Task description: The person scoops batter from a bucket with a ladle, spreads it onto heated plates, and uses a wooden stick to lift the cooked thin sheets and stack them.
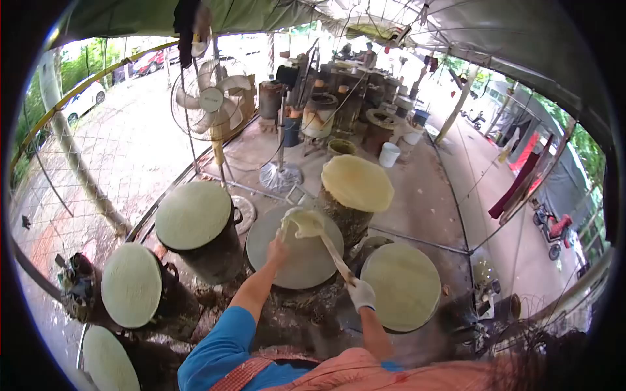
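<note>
Nearest, a blue sleeve (236, 329) and a red-checked strap (242, 374) belong to the person standing on the near side of the grey round plate (297, 268), the landmark here. Well to its left, closest to the person, is a pale round top (111, 360). The right hand (361, 294), in a white glove, is just off the plate's near right edge, closed around the lower end of a pale stick (338, 257). To the right of the plate lies a greenish-cream disc (401, 287); to the left is a pale-topped drum (131, 285).

The left hand (277, 253) is bare and reaches over the plate's left part, its fingers at the edge of a soft, pale dough-like mass (305, 223); whether they grip it I cannot tell. That mass is at the stick's upper end, over the far half of the plate.

Left of the plate and a little beyond is a larger pale-topped drum (193, 215). Behind the plate, to its right, a yellowish sheet (357, 182) covers another drum. Farther behind it are a white bucket (389, 155), to the right, and a standing fan (210, 101), to the left.
</note>
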`<state>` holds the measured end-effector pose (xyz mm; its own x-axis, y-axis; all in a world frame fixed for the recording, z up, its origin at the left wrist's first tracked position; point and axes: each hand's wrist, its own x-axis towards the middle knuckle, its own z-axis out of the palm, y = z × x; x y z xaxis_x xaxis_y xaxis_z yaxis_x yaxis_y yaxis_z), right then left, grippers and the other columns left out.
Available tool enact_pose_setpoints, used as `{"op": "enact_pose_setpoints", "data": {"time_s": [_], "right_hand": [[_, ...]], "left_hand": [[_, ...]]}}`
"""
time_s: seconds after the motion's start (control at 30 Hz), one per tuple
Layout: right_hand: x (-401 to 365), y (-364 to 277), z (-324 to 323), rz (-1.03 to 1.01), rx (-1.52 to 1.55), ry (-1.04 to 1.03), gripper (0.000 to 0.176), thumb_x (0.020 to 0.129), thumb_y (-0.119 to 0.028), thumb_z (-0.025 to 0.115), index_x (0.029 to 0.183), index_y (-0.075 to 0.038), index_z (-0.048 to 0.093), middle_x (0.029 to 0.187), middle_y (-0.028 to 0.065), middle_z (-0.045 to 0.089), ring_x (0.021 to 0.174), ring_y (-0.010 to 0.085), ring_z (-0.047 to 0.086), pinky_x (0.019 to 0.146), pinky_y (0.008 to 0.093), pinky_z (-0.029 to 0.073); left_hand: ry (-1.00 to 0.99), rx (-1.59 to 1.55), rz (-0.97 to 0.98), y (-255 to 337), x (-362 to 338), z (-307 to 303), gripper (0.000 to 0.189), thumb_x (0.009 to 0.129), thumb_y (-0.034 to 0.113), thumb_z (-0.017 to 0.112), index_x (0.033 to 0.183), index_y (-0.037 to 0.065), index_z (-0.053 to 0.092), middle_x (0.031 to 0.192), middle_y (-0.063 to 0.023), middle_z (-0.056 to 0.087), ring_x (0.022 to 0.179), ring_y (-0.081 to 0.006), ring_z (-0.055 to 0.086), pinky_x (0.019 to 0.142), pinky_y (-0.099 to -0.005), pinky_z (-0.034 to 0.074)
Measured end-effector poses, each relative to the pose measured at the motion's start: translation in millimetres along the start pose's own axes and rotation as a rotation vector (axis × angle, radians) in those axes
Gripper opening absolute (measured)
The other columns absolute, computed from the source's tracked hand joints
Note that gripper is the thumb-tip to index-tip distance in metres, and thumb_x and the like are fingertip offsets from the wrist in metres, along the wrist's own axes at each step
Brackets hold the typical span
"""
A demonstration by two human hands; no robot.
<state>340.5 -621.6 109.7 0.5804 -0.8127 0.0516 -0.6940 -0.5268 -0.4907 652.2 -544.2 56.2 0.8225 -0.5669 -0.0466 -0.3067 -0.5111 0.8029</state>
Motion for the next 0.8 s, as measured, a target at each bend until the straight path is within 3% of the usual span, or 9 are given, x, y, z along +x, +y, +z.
{"op": "enact_pose_setpoints", "data": {"time_s": [0.03, 0.13, 0.23, 0.3, 0.43, 0.5, 0.63, 0.7, 0.8], "right_hand": [[6.0, 9.8, 16.9, -0.003, -0.008, 0.011, 0.029, 0.076, -0.027, 0.062, 0.1, -0.011, 0.063, 0.078, 0.0175, 0.064, 0.073, 0.0311, 0.061, 0.064, 0.0367, 0.047], [7.7, -31.2, 27.0, 0.441, 1.312, 0.031, 0.017, 0.081, -0.009, 0.06, 0.098, -0.007, 0.064, 0.061, -0.0069, 0.052, 0.053, 0.0025, 0.048, 0.046, 0.0168, 0.035], [46.7, -19.1, 92.1, -0.068, 0.059, 0.184, 0.025, 0.078, -0.03, 0.06, 0.095, -0.011, 0.065, 0.066, 0.0132, 0.062, 0.059, 0.028, 0.06, 0.053, 0.0369, 0.045], [48.6, -26.1, 63.8, 0.012, -0.031, 0.122, 0.03, 0.076, -0.037, 0.058, 0.092, -0.012, 0.066, 0.076, 0.0185, 0.061, 0.071, 0.035, 0.06, 0.061, 0.0431, 0.046], [65.7, -64.7, 94.7, 0.321, 0.807, 0.081, 0.034, 0.077, -0.034, 0.058, 0.097, -0.008, 0.064, 0.093, 0.021, 0.06, 0.088, 0.0332, 0.058, 0.076, 0.0371, 0.045], [90.3, -99.2, 118.0, 0.148, 0.34, 0.048, 0.036, 0.076, -0.034, 0.059, 0.099, -0.007, 0.063, 0.098, 0.0217, 0.059, 0.094, 0.0339, 0.056, 0.082, 0.0366, 0.043], [77.6, -100.3, 78.6, 0.177, 0.143, -0.032, 0.037, 0.075, -0.035, 0.06, 0.099, -0.007, 0.063, 0.095, 0.0173, 0.062, 0.09, 0.0321, 0.059, 0.076, 0.0377, 0.045], [72.9, -30.8, 108.7, 0.376, 0.727, -0.02, 0.035, 0.075, -0.033, 0.061, 0.097, -0.006, 0.063, 0.092, 0.0152, 0.064, 0.085, 0.0266, 0.061, 0.073, 0.0383, 0.046], [42.1, -120.2, 116.1, 0.357, 0.648, 0.191, 0.037, 0.075, -0.038, 0.057, 0.096, -0.008, 0.065, 0.097, 0.0186, 0.061, 0.094, 0.0336, 0.057, 0.083, 0.0386, 0.041]], "left_hand": [[0.108, 0.16, 0.139, -7.8, -1.5, -6.6, 0.049, 0.081, 0.013, 0.044, 0.129, 0.02, 0.035, 0.083, -0.0198, 0.059, 0.077, -0.0344, 0.06, 0.066, -0.0434, 0.047], [0.069, 0.344, 0.109, 8.4, -0.8, -30.8, 0.049, 0.079, 0.011, 0.045, 0.127, 0.018, 0.039, 0.087, -0.0213, 0.06, 0.08, -0.0374, 0.059, 0.065, -0.0449, 0.047], [0.073, 0.278, 0.142, -1.4, 27.4, -23.0, 0.045, 0.078, 0.011, 0.045, 0.123, 0.012, 0.044, 0.089, -0.0226, 0.059, 0.079, -0.0369, 0.059, 0.065, -0.0447, 0.047], [0.147, 0.205, 0.127, 17.8, 24.8, -57.3, 0.044, 0.077, 0.01, 0.046, 0.121, 0.01, 0.045, 0.089, -0.0227, 0.059, 0.079, -0.038, 0.059, 0.066, -0.0444, 0.046], [0.072, -0.217, 0.076, -4.7, -0.9, -118.3, 0.053, 0.073, 0.006, 0.047, 0.126, 0.011, 0.042, 0.091, -0.0246, 0.058, 0.084, -0.0394, 0.058, 0.068, -0.0434, 0.044], [0.161, -0.183, 0.269, -49.3, -37.7, -116.2, 0.062, 0.072, 0.005, 0.047, 0.131, 0.018, 0.036, 0.088, -0.0248, 0.058, 0.08, -0.0358, 0.059, 0.066, -0.0404, 0.044], [-0.135, -0.047, -0.186, -86.3, -141.2, -157.7, 0.07, 0.071, 0.001, 0.042, 0.136, 0.023, 0.03, 0.112, -0.0193, 0.055, 0.084, -0.031, 0.058, 0.073, -0.0349, 0.044], [-0.147, 0.02, 0.073, -137.1, -163.3, -160.1, 0.072, 0.071, -0.004, 0.04, 0.137, 0.024, 0.029, 0.12, -0.0193, 0.051, 0.084, -0.032, 0.056, 0.074, -0.0358, 0.043], [0.092, 0.039, 0.426, -164.4, -159.6, -135.2, 0.074, 0.072, -0.008, 0.038, 0.138, 0.024, 0.027, 0.119, -0.0191, 0.05, 0.072, -0.0286, 0.053, 0.067, -0.037, 0.044]]}}
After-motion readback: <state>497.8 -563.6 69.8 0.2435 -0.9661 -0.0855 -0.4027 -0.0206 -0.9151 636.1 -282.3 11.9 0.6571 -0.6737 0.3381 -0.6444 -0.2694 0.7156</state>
